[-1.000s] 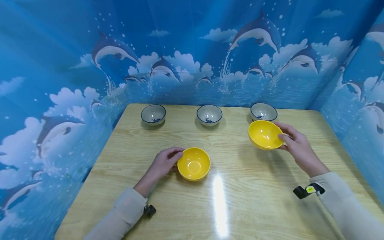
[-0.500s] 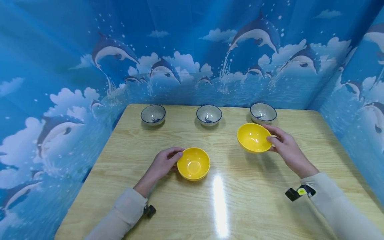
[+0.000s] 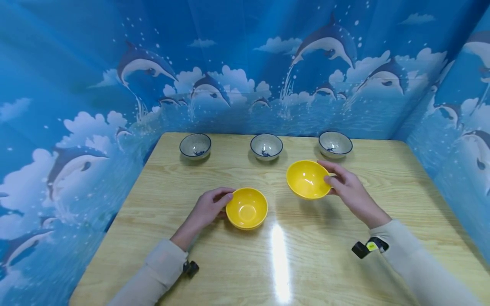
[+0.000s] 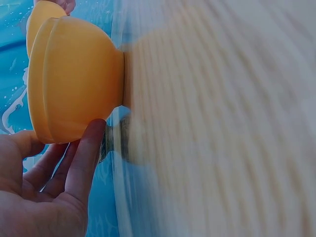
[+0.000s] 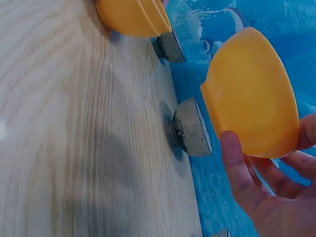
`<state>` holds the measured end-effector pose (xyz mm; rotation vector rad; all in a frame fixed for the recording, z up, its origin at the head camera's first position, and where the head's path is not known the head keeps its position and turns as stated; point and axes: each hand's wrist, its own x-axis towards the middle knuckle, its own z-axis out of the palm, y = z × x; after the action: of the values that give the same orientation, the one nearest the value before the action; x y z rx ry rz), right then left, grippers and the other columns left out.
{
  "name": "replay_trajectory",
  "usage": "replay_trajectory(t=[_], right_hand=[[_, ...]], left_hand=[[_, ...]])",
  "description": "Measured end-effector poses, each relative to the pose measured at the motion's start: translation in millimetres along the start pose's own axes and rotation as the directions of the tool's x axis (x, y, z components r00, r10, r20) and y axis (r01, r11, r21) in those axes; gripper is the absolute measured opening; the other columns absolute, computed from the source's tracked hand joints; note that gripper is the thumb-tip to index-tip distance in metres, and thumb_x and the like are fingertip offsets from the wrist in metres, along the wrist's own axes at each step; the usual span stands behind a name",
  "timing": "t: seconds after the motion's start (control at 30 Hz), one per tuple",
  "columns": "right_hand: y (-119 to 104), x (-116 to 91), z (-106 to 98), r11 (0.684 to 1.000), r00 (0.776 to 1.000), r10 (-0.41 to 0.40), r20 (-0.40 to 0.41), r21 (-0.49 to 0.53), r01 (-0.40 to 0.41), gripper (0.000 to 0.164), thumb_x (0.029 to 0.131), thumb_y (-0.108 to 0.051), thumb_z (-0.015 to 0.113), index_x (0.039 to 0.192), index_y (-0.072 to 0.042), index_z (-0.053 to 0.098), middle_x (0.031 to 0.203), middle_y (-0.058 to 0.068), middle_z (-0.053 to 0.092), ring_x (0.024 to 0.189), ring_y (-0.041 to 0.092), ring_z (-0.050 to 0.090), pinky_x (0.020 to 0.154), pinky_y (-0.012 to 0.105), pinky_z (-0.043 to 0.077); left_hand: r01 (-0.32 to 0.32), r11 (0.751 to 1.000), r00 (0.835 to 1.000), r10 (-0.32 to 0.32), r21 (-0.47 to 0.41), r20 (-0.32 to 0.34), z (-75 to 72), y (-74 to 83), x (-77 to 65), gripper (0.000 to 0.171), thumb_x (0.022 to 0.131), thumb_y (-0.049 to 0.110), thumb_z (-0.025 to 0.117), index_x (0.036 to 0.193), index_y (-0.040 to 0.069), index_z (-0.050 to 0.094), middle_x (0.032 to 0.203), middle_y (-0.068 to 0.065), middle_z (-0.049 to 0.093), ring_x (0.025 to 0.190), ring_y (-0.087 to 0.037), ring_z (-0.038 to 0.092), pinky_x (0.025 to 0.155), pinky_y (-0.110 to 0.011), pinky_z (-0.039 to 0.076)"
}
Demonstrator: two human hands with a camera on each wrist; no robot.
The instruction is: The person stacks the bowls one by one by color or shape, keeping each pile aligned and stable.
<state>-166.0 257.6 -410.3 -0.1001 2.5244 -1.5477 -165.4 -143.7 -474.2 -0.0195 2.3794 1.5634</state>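
On the table, my left hand (image 3: pixel 208 208) grips the left side of a yellow bowl (image 3: pixel 246 210), thumb at the rim and fingers against the outer wall. The left wrist view shows a second rim line round this yellow bowl (image 4: pixel 79 79), as if two bowls are nested. My right hand (image 3: pixel 350 187) holds another yellow bowl (image 3: pixel 307 179) by its right side, lifted off the table and tilted. From the right wrist, the foot and underside of the lifted bowl (image 5: pixel 252 94) show, with the thumb at its rim and fingertips below.
Three grey bowls with blue rims stand along the back edge: a left bowl (image 3: pixel 195 146), a middle bowl (image 3: pixel 266 147) and a right bowl (image 3: pixel 335 144). A blue dolphin-print curtain (image 3: pixel 229 63) hangs behind the wooden table (image 3: pixel 229 267).
My right hand has carried its yellow bowl leftward and slightly nearer, away from the right grey bowl and closer to the other yellow one. The left hand has stayed in place.
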Motion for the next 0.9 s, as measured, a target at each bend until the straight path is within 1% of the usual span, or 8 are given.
replay_trajectory(t=[0.2,0.37,0.67,0.9], right_hand=[[-7,0,16,1.000,0.999,-0.017,0.049,0.016,0.016,0.054,0.118,-0.023,0.049,0.171,-0.019,0.036,0.171,0.016,0.040,0.126,0.034,0.060,0.091,0.016,0.061],[-14,2,30,0.999,0.995,-0.038,0.087,0.035,0.035,0.053,0.117,-0.020,0.050,0.169,-0.019,0.040,0.171,0.015,0.042,0.125,0.034,0.062,0.091,0.019,0.062],[-22,10,53,0.994,0.988,-0.078,0.137,0.084,0.066,0.050,0.116,-0.018,0.052,0.166,-0.017,0.045,0.167,0.014,0.046,0.120,0.033,0.064,0.090,0.024,0.064],[-27,13,72,0.990,0.979,-0.105,0.176,0.111,0.087,0.048,0.116,-0.022,0.054,0.164,-0.019,0.048,0.163,0.013,0.051,0.120,0.031,0.066,0.091,0.030,0.066]], left_hand=[[0.003,1.000,1.000,-0.003,0.002,0.005,-0.2,0.0,0.0,0.034,0.112,0.037,0.063,0.142,0.023,0.071,0.141,-0.005,0.071,0.109,-0.021,0.072,0.086,-0.033,0.068],[0.008,1.000,1.000,-0.008,0.011,-0.001,0.0,1.0,0.6,0.033,0.112,0.037,0.063,0.142,0.024,0.071,0.141,-0.004,0.071,0.110,-0.022,0.072,0.086,-0.033,0.068],[0.010,1.000,1.000,-0.010,0.027,-0.001,0.5,0.8,0.4,0.035,0.112,0.038,0.063,0.143,0.024,0.070,0.141,-0.004,0.071,0.110,-0.021,0.072,0.086,-0.033,0.068],[0.013,0.999,1.000,-0.013,0.031,0.005,-0.5,1.3,0.6,0.035,0.112,0.040,0.062,0.143,0.025,0.070,0.142,-0.003,0.071,0.110,-0.020,0.072,0.086,-0.033,0.067]])
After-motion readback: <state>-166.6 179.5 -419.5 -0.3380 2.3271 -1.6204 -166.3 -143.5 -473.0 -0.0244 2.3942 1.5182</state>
